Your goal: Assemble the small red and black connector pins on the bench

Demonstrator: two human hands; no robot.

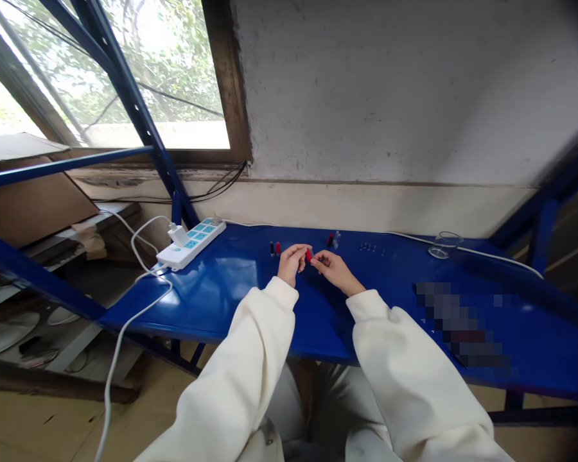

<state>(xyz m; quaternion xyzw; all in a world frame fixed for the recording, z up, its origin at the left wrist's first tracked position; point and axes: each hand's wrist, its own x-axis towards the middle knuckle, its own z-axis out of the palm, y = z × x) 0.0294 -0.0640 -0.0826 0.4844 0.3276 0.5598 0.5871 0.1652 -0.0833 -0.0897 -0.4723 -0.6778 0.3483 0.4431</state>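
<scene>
My left hand (293,262) and my right hand (331,268) meet above the middle of a blue table (216,308). Between their fingertips is a small red tube (309,255), pinched from both sides. Its ends are partly covered by fingers, so its exact kind does not show. Just left of my left hand, a black tube (271,249) and a red tube (278,248) stand upright side by side. Beyond my right hand are a red and black piece (330,240) and a clear piece (336,240).
Several tiny clear pieces (368,247) lie farther right, before a clear glass cup (446,245). A white power strip (192,244) with a white cable (120,340) occupies the table's left end. A dark blurred-out object (462,327) lies right. Blue metal posts (139,122) frame the table.
</scene>
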